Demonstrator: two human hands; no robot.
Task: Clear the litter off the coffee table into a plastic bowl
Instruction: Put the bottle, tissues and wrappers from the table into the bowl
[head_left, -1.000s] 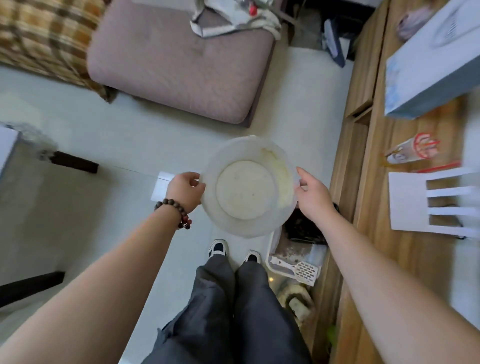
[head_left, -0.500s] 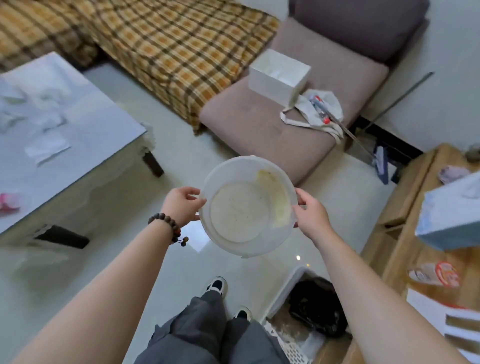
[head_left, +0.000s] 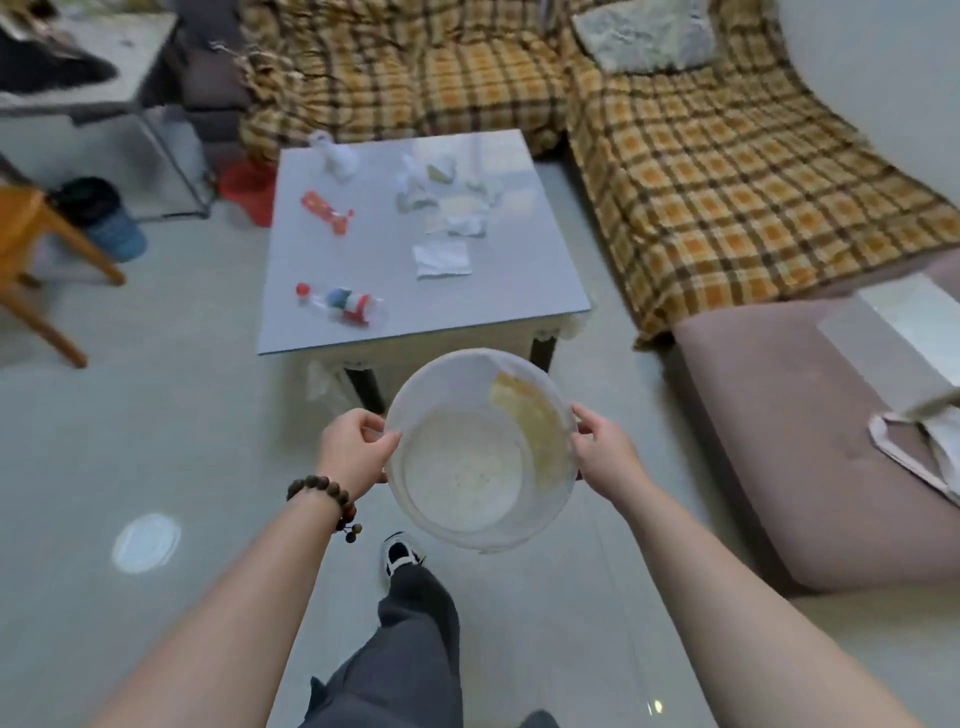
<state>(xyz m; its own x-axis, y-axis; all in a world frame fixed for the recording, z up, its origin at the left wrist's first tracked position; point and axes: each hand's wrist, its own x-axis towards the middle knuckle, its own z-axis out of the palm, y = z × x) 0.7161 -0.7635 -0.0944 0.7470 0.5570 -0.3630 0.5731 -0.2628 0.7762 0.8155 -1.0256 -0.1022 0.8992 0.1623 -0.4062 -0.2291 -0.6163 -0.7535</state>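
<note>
I hold a translucent plastic bowl with a yellowish stain on its inner wall, in front of me above the floor. My left hand grips its left rim and my right hand grips its right rim. Just beyond the bowl stands the grey coffee table. On it lie an empty plastic bottle with a red cap, a red wrapper, a flat white tissue and several crumpled tissues toward the far side.
A plaid-covered sofa wraps the table's far and right sides. A mauve cushion seat is at my right. A wooden chair, a dark bin and a side table stand at the left.
My view has swung from the wooden cabinet and mauve seat round to face the coffee table, which is now straight ahead. Both hands keep hold of the bowl.
</note>
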